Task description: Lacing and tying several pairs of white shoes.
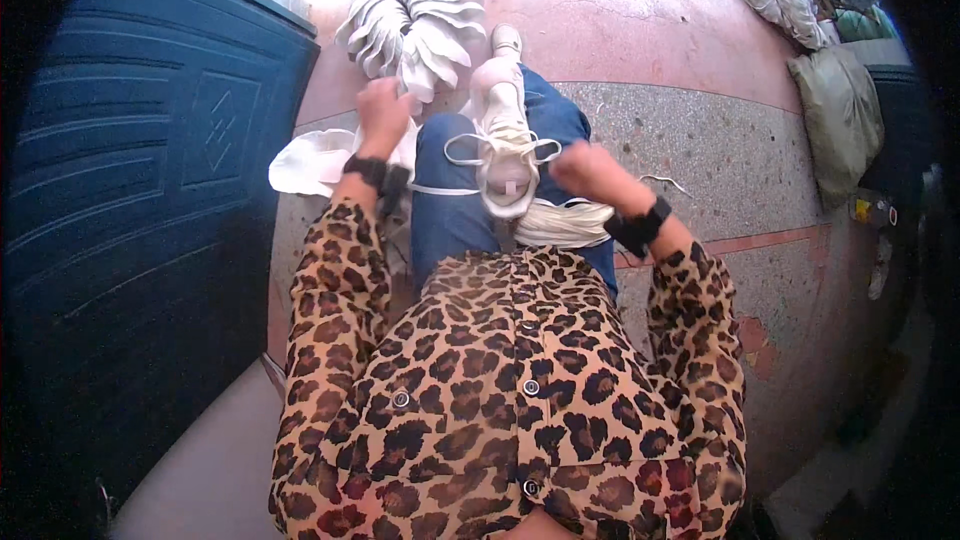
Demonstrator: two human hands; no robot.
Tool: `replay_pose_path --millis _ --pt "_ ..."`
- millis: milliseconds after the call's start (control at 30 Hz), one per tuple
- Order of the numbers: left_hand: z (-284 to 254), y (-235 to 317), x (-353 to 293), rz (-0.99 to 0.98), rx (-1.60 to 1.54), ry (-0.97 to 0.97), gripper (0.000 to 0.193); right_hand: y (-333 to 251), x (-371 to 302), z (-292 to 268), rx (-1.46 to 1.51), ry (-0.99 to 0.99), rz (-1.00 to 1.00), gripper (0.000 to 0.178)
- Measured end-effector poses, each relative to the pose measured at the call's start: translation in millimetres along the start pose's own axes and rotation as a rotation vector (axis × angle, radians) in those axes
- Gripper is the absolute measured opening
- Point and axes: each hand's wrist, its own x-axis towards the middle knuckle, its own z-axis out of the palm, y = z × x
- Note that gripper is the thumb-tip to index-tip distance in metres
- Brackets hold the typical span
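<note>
Left hand (385, 120): bare, raised, fingers curled, near a ring-shaped heap of overlapping white shoe-shaped pieces (440, 25); whether it gripped anything could not be told. Right hand (592, 174): bare, well apart from its fellow, curled and blurred just beside a lace loop; hold likewise uncertain. One white lace-up sneaker (508, 125), lying between the thighs of blue denim jeans (445, 225), opening toward the wearer, its thin white lace (462, 148) looped out to either side. One strand crossed the left thigh. One bundle of cream-white cords (565, 224), laid on the lap below the right hand. One loose pale cord (665, 183), on the speckled grey floor (710, 140). Hazards, as judged: a sideways tug on one loop could have drawn the lace uneven; the sneaker, seemingly steadied by neither hand, could have twisted; shifting knees could have spilled the bundle.
</note>
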Motion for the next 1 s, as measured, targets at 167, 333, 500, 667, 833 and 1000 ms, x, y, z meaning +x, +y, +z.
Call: replay_pose_path --millis 167,333,500,667,833,1000 --pt "-25.9 -80.5 -62.9 -0.416 0.357 -0.312 0.043 -11.2 -39.8 22.3 -0.226 -0.167 0.084 0.009" --pt "-22.6 -100.6 -80.6 -0.472 0.309 -0.389 0.030 -6.8 -33.6 14.8 -0.111 -0.039 0.127 0.009" --pt "-69.5 -111.2 -50.0 -0.368 0.386 -0.155 0.025 -15.9 -20.3 -85.1 0.696 0.907 0.202 0.006" --pt "-145.9 1.7 -11.8 -0.165 0.234 0.068 0.020 -46.3 -9.3 -152.5 1.262 1.111 0.178 0.021" --pt "-158.4 137.5 -49.6 0.583 0.040 0.041 0.007 -105.9 61.9 -59.1 1.392 0.042 0.384 0.027" --pt "-153.4 115.9 -77.9 0.598 -0.322 -0.043 0.007 -126.7 82.5 -37.6 1.558 0.129 0.486 0.029"
